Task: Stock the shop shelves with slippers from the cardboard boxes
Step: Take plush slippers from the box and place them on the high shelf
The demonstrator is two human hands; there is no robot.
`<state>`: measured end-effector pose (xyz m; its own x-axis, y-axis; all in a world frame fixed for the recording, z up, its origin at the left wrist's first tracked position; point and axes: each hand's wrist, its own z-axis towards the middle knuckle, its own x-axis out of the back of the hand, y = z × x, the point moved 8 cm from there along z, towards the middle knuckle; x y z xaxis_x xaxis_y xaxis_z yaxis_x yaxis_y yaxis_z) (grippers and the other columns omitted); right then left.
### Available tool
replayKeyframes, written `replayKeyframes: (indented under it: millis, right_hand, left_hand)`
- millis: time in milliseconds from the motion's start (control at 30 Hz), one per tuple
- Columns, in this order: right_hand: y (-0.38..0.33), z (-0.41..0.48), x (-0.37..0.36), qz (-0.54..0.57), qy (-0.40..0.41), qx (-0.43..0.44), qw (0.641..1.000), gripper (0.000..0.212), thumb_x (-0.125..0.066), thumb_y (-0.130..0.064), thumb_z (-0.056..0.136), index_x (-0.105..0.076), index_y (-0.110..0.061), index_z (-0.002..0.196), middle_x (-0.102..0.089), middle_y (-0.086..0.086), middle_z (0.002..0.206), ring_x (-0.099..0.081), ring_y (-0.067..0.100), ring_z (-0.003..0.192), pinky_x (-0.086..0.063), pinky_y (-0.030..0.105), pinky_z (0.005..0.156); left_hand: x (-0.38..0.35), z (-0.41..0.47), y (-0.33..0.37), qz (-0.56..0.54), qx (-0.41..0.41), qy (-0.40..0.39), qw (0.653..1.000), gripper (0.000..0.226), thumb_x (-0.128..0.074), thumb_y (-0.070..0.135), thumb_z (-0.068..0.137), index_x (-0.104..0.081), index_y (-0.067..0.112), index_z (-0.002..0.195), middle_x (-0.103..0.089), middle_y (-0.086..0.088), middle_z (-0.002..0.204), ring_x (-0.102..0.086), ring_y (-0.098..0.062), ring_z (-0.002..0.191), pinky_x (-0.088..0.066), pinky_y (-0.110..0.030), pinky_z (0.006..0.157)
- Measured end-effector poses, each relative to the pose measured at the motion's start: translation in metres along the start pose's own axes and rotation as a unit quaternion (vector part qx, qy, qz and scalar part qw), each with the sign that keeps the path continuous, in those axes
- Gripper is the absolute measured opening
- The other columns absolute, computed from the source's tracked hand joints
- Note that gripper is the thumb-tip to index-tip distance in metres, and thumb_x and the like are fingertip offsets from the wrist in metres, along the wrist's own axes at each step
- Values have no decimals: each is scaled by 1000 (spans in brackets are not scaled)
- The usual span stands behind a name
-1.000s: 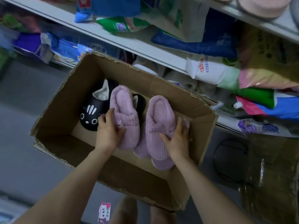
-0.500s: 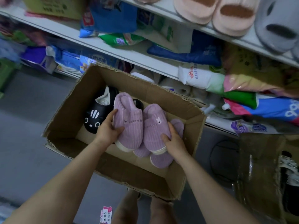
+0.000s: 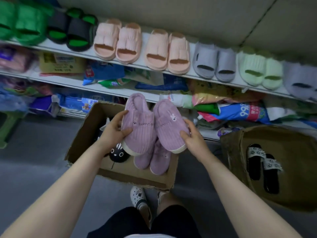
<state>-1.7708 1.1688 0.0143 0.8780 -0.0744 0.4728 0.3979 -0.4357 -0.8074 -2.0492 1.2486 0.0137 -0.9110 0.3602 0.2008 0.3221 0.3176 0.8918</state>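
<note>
**A pair of purple slippers in my hands, above the box**

My left hand (image 3: 114, 130) grips the left purple slipper (image 3: 139, 131) by its outer edge, thumb curled over the ribbed upper and fingers along the side. My right hand (image 3: 192, 136) holds the right purple slipper (image 3: 169, 129) the same way from the other edge, thumb on top. The two slippers touch side by side, toes towards me and openings facing the shelves, and I hold them above the open cardboard box (image 3: 82, 134) on the floor.

In the box below them lies another purple pair (image 3: 155, 159), near the right wall. A black cat-face slipper (image 3: 119, 153) sits to its left, partly hidden by my left wrist.

On the far side, the top shelf (image 3: 188, 75) carries rows of slides: green (image 3: 24, 26), black and green (image 3: 75, 31), two pink pairs (image 3: 142, 47), grey (image 3: 214, 64) and pale green (image 3: 260, 71). The shelves underneath hold soft packets (image 3: 240, 112).

To the right on the floor stands a second box (image 3: 235, 152) with black studded sandals (image 3: 262, 165) inside.
</note>
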Motion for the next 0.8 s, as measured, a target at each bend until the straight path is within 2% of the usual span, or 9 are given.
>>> replayKeyframes:
  millis: [67,133,267,333,433,533,600,733,800]
  right_hand:
    - [-15,-16,23,9,16,22,1000,41,-52,-17,97,-43,-27,136,-52,0,126,-52,19,115,-42,33,87]
    - [-28,-30,49,4,44,44,998,42,-53,-20,97,-43,-27,137,-50,-2,128,-49,18,117,-39,31,88]
    - [-45,-57,107,6,116,58,992,45,-53,-27,94,-43,-30,138,-52,-1,132,-51,20,118,-45,33,86]
    - [-54,-72,139,17,156,74,985,42,-54,-21,96,-45,-31,136,-54,-1,131,-53,20,119,-46,37,96]
    - [-72,-95,193,26,210,113,971,41,-54,-18,98,-46,-29,136,-55,-5,127,-53,15,117,-44,31,93]
    - [-93,-117,253,34,270,154,950,37,-54,-21,98,-46,-37,131,-57,-13,124,-55,6,113,-43,28,91]
    - [-108,-133,296,41,311,185,931,35,-53,-22,99,-46,-40,128,-58,-18,120,-56,-2,109,-44,23,86]
    - [-142,-163,383,55,387,252,885,36,-53,-20,99,-48,-38,129,-58,-12,124,-56,4,112,-46,23,84]
    - [-157,-175,428,70,414,282,863,36,-53,-17,99,-48,-35,130,-59,-10,124,-58,2,109,-47,22,84]
  left_hand:
    - [-7,-8,32,3,-38,-14,999,64,-65,7,87,-38,28,142,-51,-4,123,-56,-9,101,-51,-18,71]
    - [-15,-13,61,5,-70,-29,997,63,-66,7,86,-41,30,138,-53,-5,122,-57,-14,104,-53,-22,75]
    - [-44,-21,120,-5,-108,-57,993,59,-64,5,87,-42,31,135,-59,-5,102,-61,-18,89,-52,-17,58]
    - [-60,-24,150,-6,-134,-75,988,57,-65,7,87,-44,32,134,-59,-7,105,-62,-17,89,-51,-15,57]
    - [-86,-30,203,13,-182,-112,977,60,-68,11,86,-43,33,136,-57,-5,115,-61,-14,98,-55,-18,65]
    - [-114,-40,265,12,-236,-136,962,60,-68,8,86,-45,32,136,-60,-8,113,-63,-14,96,-56,-21,71]
    - [-133,-52,312,10,-288,-146,946,61,-69,4,84,-47,31,134,-63,-10,108,-66,-7,89,-53,-17,67]
    - [-173,-77,404,4,-364,-175,915,63,-74,14,80,-49,40,131,-66,-10,110,-66,-21,100,-56,-29,78]
    - [-192,-92,449,12,-401,-168,900,63,-75,24,74,-50,45,128,-66,-7,104,-66,-19,97,-56,-31,80]
